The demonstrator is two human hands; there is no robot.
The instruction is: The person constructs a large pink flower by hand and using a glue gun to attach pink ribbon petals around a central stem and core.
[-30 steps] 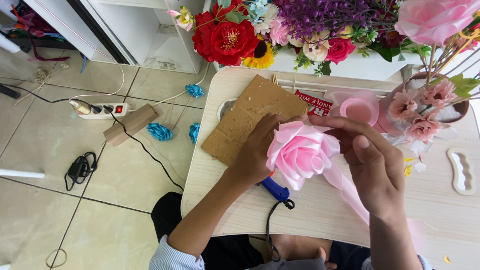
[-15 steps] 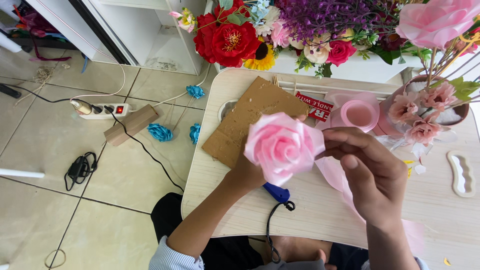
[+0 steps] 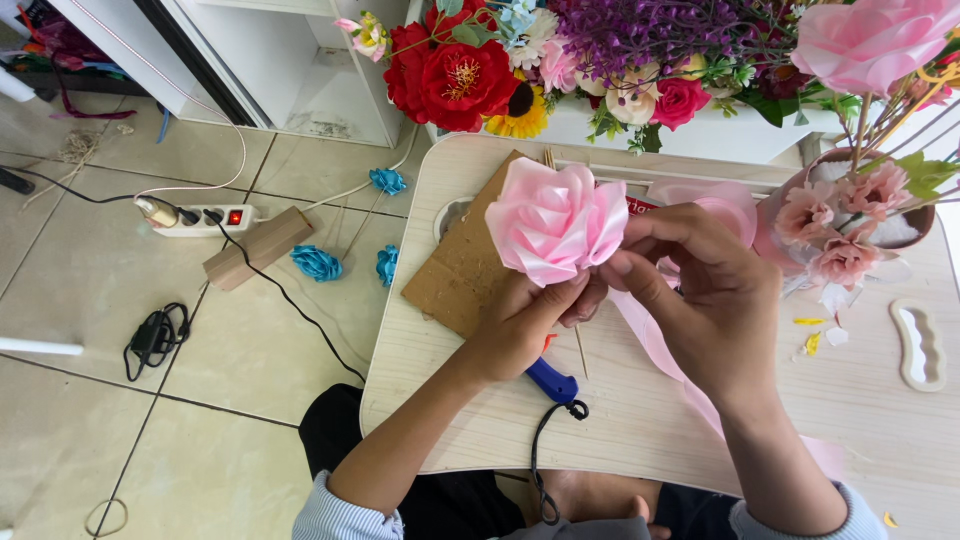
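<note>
Above the counter (image 3: 470,420), both hands close on a pink ribbon rose (image 3: 553,220): left hand (image 3: 520,325) gripping underneath for support, right hand (image 3: 700,290) pinching its edge to shape a petal.

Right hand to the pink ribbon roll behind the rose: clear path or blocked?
Probably clear. The right hand sits just in front of the ribbon roll with nothing between them, but its fingers are pinching the pink ribbon rose, so it would need to let go first.

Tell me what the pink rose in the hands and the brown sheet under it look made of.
Pink rose: looks like satin ribbon, with a soft sheen and folded flat petals; a matching ribbon strip trails from it. Brown sheet: apparently cardboard, matte and stiff, with raw cut edges.
</note>
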